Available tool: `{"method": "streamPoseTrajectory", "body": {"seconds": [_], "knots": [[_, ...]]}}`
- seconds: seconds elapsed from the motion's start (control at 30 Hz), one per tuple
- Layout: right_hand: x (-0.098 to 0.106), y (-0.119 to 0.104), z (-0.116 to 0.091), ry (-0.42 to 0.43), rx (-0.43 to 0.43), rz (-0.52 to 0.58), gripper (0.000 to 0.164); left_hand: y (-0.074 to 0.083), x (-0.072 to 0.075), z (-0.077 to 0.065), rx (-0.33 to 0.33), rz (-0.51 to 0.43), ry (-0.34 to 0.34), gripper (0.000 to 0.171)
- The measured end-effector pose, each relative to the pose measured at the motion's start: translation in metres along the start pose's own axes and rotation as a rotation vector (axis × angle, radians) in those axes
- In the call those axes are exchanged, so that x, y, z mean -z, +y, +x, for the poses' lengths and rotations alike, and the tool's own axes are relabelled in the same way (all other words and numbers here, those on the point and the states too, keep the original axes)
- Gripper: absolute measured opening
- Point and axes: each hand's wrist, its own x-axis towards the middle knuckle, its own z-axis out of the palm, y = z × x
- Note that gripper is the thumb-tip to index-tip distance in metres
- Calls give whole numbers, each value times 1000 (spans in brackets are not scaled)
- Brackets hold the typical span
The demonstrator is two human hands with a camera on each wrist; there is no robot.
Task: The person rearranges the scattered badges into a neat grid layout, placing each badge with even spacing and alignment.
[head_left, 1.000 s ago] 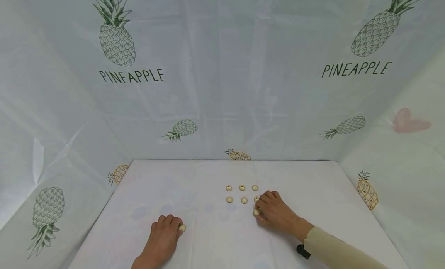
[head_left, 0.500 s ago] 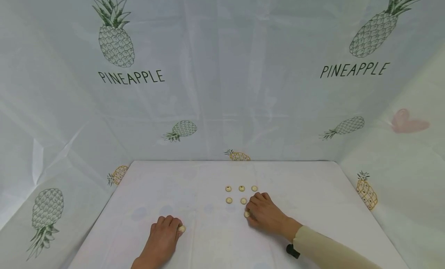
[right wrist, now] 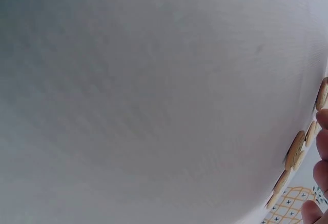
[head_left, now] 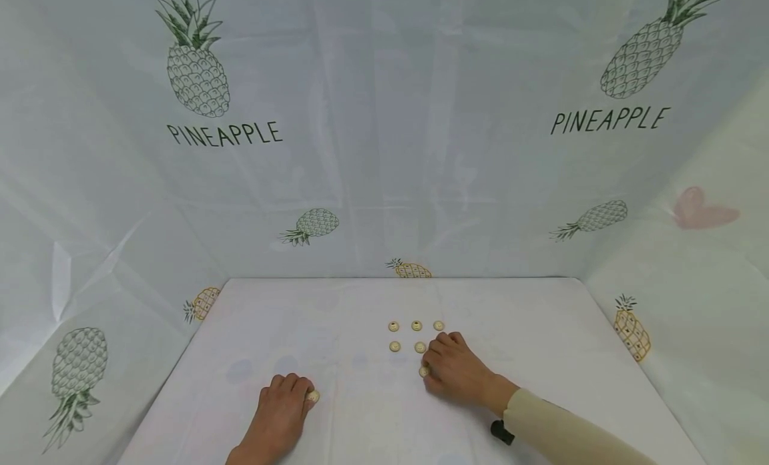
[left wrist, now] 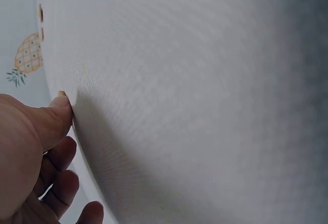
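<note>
Small round pale wooden discs, button-like, lie on the white table. In the head view, my left hand (head_left: 279, 411) is at the left, with a wooden disc (head_left: 313, 396) between thumb and forefinger. The left wrist view has the thumb (left wrist: 59, 114) against that disc's edge (left wrist: 61, 94), the other fingers loosely curled. Right of centre, my right hand (head_left: 456, 368) holds another wooden disc (head_left: 424, 371) at its fingertips, at table level. Just beyond it is a disc (head_left: 420, 347) in the nearer row. The right hand hides part of that row; its fingers (right wrist: 322, 144) show at the right wrist view's edge.
Three discs make the far row, among them a middle disc (head_left: 417, 325). The nearer row's left disc (head_left: 394, 346) stands apart. White sheeting printed with pineapples (head_left: 198, 81) surrounds the table (head_left: 510, 305) at the back and sides. A black strap (head_left: 502, 432) is at the right wrist.
My right hand has slid to the left with its disc, below the nearer row's middle disc. The left hand and its disc have stayed in place.
</note>
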Motion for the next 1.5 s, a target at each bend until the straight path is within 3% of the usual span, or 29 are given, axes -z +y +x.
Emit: {"method": "streamPoseTrajectory", "body": {"seconds": [0.43, 0.67, 0.93, 1.3, 1.5], "knots": [[0, 0, 1, 50, 15, -24, 18, 1, 2, -1, -27, 8, 27, 18], [-1, 0, 0, 2, -3, -39, 22, 3, 3, -1, -18, 17, 31, 20], [-2, -1, 0, 58, 36, -40, 15, 5, 2, 2, -23, 15, 31, 22], [-1, -3, 0, 20, 12, -25, 15, 4, 0, 2, -39, 9, 16, 17], [1, -4, 0, 29, 14, -28, 15, 9, 8, 9, -67, 44, 62, 20]]}}
